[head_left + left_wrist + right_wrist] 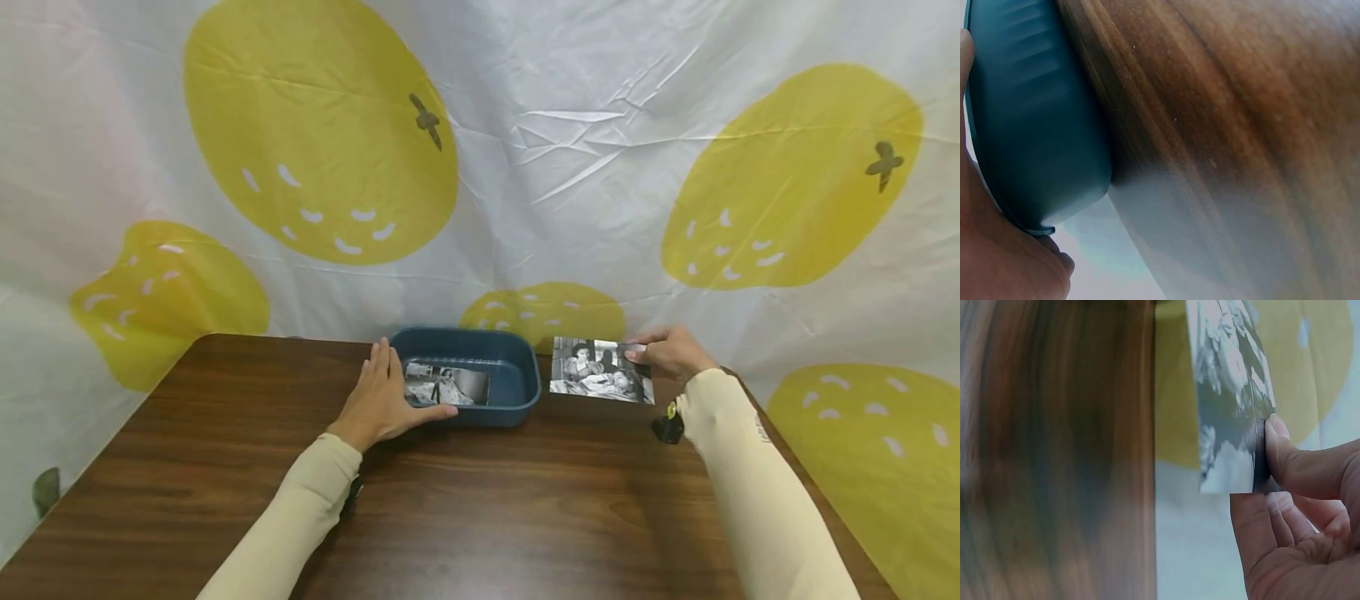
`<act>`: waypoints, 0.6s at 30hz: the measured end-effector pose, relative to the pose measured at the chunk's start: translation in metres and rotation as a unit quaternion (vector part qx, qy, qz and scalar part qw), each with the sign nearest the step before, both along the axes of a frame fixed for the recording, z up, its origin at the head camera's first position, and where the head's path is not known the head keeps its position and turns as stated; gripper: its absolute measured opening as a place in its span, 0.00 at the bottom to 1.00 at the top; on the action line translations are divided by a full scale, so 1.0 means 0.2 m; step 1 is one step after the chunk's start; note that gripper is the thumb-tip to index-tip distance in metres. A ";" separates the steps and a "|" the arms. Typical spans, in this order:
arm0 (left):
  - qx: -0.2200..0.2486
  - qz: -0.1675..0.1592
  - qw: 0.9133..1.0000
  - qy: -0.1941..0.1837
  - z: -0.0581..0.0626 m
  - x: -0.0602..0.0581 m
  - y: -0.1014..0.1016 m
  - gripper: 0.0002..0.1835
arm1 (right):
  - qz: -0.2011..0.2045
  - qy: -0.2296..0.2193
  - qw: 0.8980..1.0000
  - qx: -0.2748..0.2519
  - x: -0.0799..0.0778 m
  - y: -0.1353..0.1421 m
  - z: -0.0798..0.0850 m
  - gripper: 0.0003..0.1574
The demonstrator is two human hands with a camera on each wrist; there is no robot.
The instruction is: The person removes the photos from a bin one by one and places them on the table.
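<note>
A dark blue rectangular tub [517, 375] stands on the table near its back edge. Inside lies a black-and-white photo [468, 386], partly hidden by the tub's near wall. My left hand [382, 400] rests on the tub's left end, fingers extended along that side and thumb stretched along the near rim. In the left wrist view the hand lies against the rim of the tub [1035, 125]. To the right of the tub, my right hand [675, 354] pinches another black-and-white photo [596, 371] by its right edge between thumb and fingers. This photo is raised, its picture side facing me.
The brown wood-grain table [487, 517] extends toward me. Right behind it hangs a white cloth [525, 208] printed with large yellow fruits. A black wrist device [667, 427] sits under the right wrist.
</note>
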State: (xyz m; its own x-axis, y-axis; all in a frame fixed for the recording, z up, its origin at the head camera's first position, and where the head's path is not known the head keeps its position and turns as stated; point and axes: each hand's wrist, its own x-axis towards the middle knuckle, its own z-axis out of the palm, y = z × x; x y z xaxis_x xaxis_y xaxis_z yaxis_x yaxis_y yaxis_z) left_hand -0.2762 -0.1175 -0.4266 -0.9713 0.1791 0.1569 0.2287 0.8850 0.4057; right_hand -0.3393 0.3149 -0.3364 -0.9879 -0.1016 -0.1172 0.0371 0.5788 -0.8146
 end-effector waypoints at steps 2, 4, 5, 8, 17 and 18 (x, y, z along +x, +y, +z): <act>-0.001 0.000 1.000 0.000 0.00 0.00 0.00 0.73 | -0.010 -0.004 1.000 -0.002 0.01 0.03 -0.02 0.28; -0.002 0.001 1.000 0.000 0.00 0.00 -0.01 0.73 | -0.024 -0.004 1.000 0.003 0.01 0.05 -0.04 0.28; -0.004 0.002 1.000 0.000 0.00 0.00 -0.01 0.73 | -0.024 0.001 1.000 0.010 0.01 0.06 -0.06 0.27; -0.002 0.002 1.000 0.001 -0.01 0.00 -0.01 0.74 | -0.030 0.022 0.998 0.043 0.01 0.06 -0.11 0.25; -0.001 0.001 1.000 0.004 -0.02 -0.01 -0.01 0.74 | 0.011 0.037 0.994 0.101 0.00 -0.04 -0.28 0.20; -0.001 0.002 1.000 0.002 -0.02 -0.01 -0.01 0.74 | 0.011 0.038 0.994 0.103 0.00 -0.05 -0.29 0.20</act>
State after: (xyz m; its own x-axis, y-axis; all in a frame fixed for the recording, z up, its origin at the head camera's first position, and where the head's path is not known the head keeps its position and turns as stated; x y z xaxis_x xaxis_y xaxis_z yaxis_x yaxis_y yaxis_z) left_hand -0.2786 -0.1189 -0.4301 -0.9711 0.1761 0.1611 0.2276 0.8868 0.4022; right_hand -0.3401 0.3051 -0.3953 -0.9925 -0.1047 -0.0625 -0.0347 0.7338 -0.6785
